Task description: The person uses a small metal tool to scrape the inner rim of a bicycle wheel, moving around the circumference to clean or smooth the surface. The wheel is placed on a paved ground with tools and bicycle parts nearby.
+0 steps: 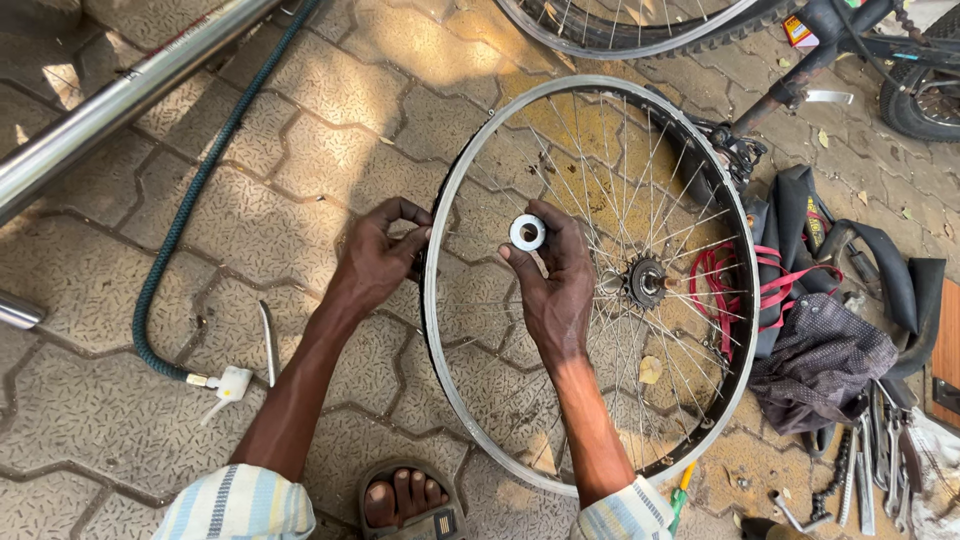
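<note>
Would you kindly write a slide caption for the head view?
Left hand grips a bare bicycle wheel rim while right hand holds a small white roll above the spokes.

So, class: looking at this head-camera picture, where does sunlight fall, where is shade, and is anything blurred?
Head view: dappled sunlight on the paving; glare along the metal pole; the wheel rim and both hands, left hand and right hand, sit in soft shade; focus sharp throughout, slight wide-angle bend at the edges.
</note>
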